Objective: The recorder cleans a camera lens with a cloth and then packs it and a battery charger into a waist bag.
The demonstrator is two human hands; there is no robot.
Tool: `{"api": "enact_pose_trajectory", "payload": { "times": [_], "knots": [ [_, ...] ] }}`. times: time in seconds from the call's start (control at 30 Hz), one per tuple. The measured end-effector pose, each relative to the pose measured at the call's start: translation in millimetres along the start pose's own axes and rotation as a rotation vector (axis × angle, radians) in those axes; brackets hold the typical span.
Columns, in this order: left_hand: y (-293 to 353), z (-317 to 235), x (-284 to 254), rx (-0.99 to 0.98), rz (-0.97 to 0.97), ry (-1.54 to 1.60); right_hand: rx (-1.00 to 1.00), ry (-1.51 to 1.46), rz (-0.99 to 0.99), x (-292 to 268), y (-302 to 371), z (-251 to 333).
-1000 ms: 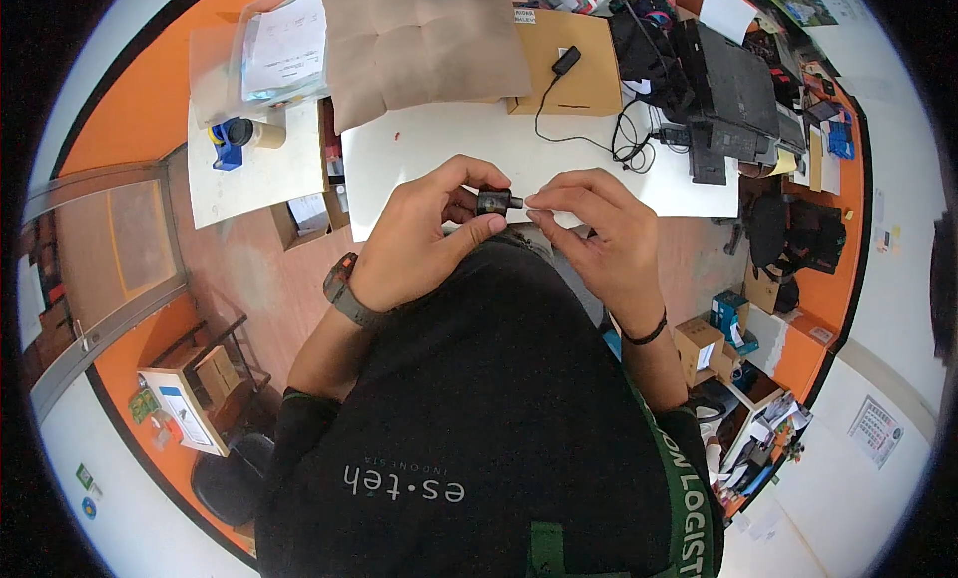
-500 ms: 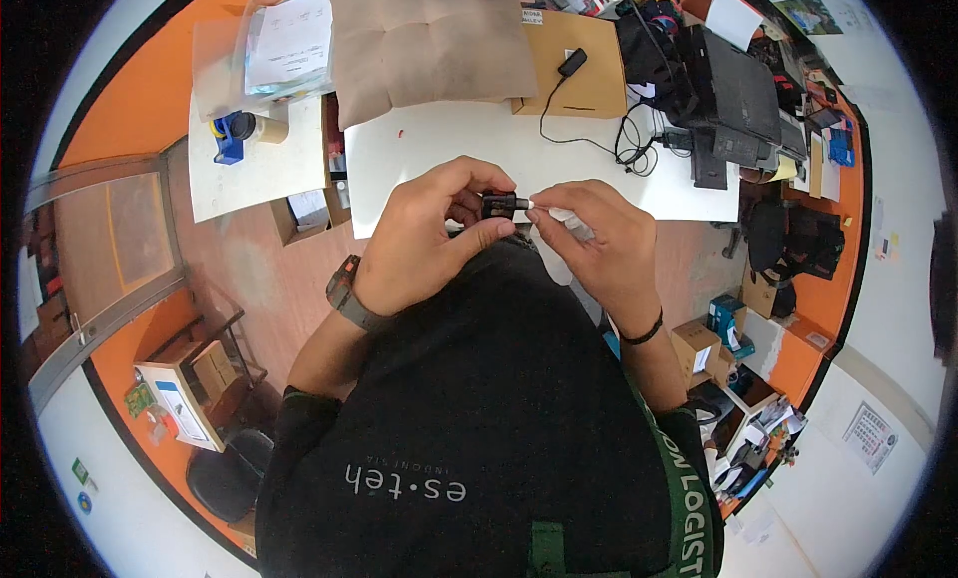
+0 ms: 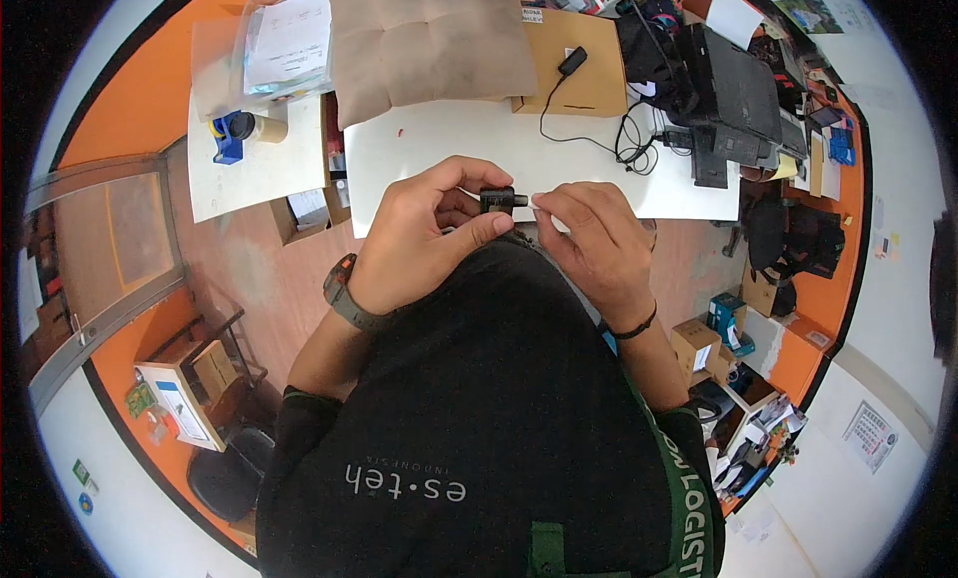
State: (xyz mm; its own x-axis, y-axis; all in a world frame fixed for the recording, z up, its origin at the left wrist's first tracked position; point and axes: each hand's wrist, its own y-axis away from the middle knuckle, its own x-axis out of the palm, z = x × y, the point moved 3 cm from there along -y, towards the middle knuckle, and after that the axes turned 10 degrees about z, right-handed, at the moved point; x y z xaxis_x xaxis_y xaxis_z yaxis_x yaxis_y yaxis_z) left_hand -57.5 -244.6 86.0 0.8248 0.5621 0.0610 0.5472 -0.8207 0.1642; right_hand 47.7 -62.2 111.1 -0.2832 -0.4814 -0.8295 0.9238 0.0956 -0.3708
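My left hand (image 3: 414, 229) is closed around a small black piece (image 3: 495, 200), pinched between thumb and fingers above the near edge of the white desk. The piece is blocky, and a narrow stem points from it toward my right hand (image 3: 604, 247). That hand's thumb and index finger are pinched together just beside the stem's end. A white, tissue-like scrap seems to be in the pinch, mostly hidden by the fingers. Whether it touches the stem I cannot tell.
On the white desk (image 3: 429, 144) lie a beige cushion (image 3: 429, 49), a cardboard box (image 3: 584, 89), a black adapter (image 3: 572, 62) with a tangled cable, and a black printer (image 3: 733, 84). A blue tape dispenser (image 3: 228, 144) stands on the left desk.
My right hand has turned slightly and its fingers have curled in, so the white tissue-like scrap is now mostly hidden. The stem has come free of those fingertips. My left hand has barely moved.
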Motion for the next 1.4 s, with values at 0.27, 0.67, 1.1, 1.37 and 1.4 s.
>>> {"api": "enact_pose_trajectory", "payload": {
  "times": [0.27, 0.67, 1.1, 1.37, 1.4],
  "knots": [
    [-3, -1, 1, 0.284, -0.071, -0.141, 0.151, -0.229, 0.028, -4, -6, 4],
    [-3, -3, -3, 0.202, -0.068, 0.262, 0.300, -0.369, 0.008, 0, -9, 9],
    [-3, 9, -5, 0.327, 0.068, 0.183, 0.569, -0.638, 0.064, 5, -14, 2],
    [-6, -16, -9, 0.252, -0.001, 0.360, 0.330, -0.493, -0.034, 2, -31, 14],
    [-7, -13, -12, 0.251, 0.001, 0.359, 0.281, -0.444, -0.090, 2, -33, 16]
  ]
}}
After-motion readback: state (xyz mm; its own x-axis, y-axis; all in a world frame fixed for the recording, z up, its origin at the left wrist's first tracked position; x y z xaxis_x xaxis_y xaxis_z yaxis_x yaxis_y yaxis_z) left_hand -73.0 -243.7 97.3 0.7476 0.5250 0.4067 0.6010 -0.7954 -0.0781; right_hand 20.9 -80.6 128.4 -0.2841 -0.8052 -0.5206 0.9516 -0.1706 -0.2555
